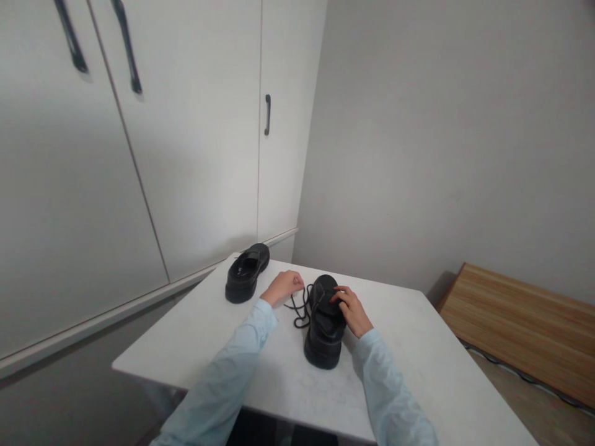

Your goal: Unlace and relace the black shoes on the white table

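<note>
Head view: a white cabinet and a pale wall meet behind a white tabletop, with a wooden board off to the right. Near the tabletop's middle, a black near shoe rests upright, heel toward the person. Its match, the far shoe, sits well apart at the back left corner, touched by neither hand; its lacing is too small to judge. The right hand lays bent fingers over the near shoe's right side; whether they pinch anything cannot be told. The left hand, just left of that shoe, has its fingers closed on the lace. Slack loops lie alongside and no finished bow shows, so work here looks incomplete.
</note>
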`<act>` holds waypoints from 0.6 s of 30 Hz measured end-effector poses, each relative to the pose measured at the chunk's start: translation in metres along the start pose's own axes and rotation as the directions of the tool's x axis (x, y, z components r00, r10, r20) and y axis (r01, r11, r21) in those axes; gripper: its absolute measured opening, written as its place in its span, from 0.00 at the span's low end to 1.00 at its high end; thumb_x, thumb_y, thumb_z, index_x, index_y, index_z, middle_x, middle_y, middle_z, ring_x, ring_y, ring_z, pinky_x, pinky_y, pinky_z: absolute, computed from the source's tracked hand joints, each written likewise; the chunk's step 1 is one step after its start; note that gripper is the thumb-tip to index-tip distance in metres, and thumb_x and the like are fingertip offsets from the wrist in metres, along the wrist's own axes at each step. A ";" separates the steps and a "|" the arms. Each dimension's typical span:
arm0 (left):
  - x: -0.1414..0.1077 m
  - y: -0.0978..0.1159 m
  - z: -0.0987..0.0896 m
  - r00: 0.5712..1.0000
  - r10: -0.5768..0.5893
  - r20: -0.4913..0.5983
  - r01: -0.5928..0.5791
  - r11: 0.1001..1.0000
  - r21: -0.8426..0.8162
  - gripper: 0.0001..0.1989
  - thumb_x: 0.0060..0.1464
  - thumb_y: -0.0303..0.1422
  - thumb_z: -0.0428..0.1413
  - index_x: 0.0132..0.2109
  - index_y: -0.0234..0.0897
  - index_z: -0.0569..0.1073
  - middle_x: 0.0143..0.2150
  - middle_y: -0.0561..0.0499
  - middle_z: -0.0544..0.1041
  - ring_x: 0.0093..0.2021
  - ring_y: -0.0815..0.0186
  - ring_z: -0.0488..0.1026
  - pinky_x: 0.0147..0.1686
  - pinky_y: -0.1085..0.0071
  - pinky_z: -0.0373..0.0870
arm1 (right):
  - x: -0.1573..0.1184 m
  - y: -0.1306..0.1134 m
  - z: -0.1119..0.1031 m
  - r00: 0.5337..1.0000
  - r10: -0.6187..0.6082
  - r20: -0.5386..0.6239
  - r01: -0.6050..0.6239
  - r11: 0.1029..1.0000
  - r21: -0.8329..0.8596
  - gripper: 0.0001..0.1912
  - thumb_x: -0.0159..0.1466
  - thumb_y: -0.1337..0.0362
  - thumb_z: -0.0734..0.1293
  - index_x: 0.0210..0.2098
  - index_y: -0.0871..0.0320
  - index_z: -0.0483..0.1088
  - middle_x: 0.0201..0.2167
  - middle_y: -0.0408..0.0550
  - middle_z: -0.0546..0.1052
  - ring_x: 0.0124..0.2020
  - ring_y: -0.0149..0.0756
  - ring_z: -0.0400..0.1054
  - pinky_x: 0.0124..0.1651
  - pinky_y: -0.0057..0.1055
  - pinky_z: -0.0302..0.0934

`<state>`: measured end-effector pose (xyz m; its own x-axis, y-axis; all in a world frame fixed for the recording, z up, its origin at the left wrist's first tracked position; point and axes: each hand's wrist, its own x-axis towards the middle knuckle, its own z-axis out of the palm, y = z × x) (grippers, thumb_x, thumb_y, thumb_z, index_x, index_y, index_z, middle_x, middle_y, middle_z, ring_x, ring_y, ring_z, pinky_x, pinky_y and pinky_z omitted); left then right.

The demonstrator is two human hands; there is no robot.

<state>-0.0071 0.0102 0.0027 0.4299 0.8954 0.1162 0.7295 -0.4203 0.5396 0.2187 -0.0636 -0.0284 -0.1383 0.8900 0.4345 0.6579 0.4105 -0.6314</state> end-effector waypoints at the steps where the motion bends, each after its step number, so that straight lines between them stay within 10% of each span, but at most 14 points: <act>1: -0.001 -0.005 0.004 1.000 -0.026 0.014 0.026 0.999 0.018 0.11 0.49 0.35 0.54 0.36 0.33 0.76 0.37 0.47 0.78 0.39 0.64 0.73 0.39 0.73 0.65 | 0.000 0.000 0.000 1.000 0.000 0.005 0.000 1.000 -0.002 0.15 0.52 0.72 0.54 0.29 0.55 0.71 0.46 0.48 0.67 0.50 0.41 0.60 0.55 0.43 0.52; 8: -0.013 -0.031 0.016 0.984 -0.080 0.157 0.058 0.989 0.138 0.15 0.33 0.37 0.64 0.31 0.37 0.76 0.31 0.51 0.77 0.32 0.65 0.73 0.28 0.76 0.63 | 0.000 -0.002 0.000 1.000 0.010 0.007 -0.010 1.000 -0.011 0.15 0.53 0.72 0.54 0.29 0.55 0.70 0.46 0.49 0.67 0.49 0.41 0.60 0.55 0.41 0.51; 18: -0.012 -0.036 0.015 0.989 -0.059 0.138 0.044 0.993 0.108 0.05 0.40 0.29 0.58 0.30 0.37 0.76 0.29 0.51 0.78 0.30 0.66 0.73 0.26 0.76 0.61 | 0.001 0.000 0.000 0.998 0.006 0.062 -0.002 0.997 -0.071 0.19 0.55 0.72 0.53 0.39 0.55 0.71 0.47 0.48 0.69 0.49 0.40 0.60 0.55 0.40 0.51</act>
<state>-0.0303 0.0118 -0.0305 0.4555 0.8897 -0.0318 0.8010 -0.3941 0.4506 0.2190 -0.0632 -0.0278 -0.1800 0.9032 0.3896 0.7092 0.3937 -0.5849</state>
